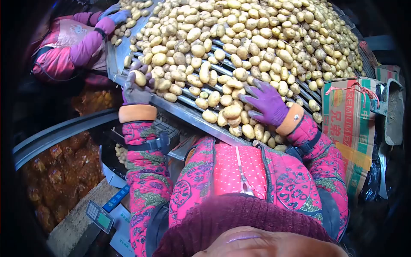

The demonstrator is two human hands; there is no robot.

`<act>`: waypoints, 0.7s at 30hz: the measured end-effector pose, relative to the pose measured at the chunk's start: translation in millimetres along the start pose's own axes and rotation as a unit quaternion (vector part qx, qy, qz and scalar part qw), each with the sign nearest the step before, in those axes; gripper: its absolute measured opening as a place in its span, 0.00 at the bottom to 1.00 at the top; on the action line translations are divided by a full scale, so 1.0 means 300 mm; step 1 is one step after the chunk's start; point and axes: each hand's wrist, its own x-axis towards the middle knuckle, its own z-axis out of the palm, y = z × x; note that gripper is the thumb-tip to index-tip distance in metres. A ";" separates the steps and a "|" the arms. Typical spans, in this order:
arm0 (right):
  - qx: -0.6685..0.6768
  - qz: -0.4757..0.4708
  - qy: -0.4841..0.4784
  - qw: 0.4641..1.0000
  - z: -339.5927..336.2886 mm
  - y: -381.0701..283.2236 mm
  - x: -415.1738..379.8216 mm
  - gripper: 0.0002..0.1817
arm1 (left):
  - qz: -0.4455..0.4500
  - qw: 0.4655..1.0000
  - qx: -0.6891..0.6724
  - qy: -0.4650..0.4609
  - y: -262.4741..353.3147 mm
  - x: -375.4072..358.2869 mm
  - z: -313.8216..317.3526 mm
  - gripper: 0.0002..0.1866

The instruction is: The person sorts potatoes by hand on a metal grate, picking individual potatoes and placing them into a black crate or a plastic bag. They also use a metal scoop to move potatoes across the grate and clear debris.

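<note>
Many pale yellow potatoes (231, 112) lie heaped over a slatted metal rack (185, 93). At the rack's left front corner, my left hand (135, 91), in a dirty purple glove, has its fingers curled around a single potato (140, 78). My right hand (266, 103), also gloved in purple, rests palm down on the potatoes nearer the front edge. Its fingers are spread and point left, with no potato gripped. Orange cuffs cover both wrists.
Another person's gloved hands (114, 15) touch potatoes at upper left. A printed cardboard box (349, 124) and a metal scoop (393, 113) stand on the right. At lower left are a digital scale display (100, 216) and a curved metal rail (64, 133).
</note>
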 end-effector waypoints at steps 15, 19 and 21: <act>0.077 0.000 0.059 0.995 0.029 0.033 -0.039 0.23 | 0.017 0.963 0.202 0.178 0.036 -0.451 -0.394 0.27; 0.062 -0.010 0.068 0.996 0.030 0.026 -0.031 0.23 | -0.067 0.799 0.455 0.386 0.076 -0.600 -0.996 0.34; 0.093 -0.014 0.085 0.992 0.022 0.046 -0.027 0.22 | 0.004 0.733 0.571 0.370 0.098 -0.577 -1.076 0.33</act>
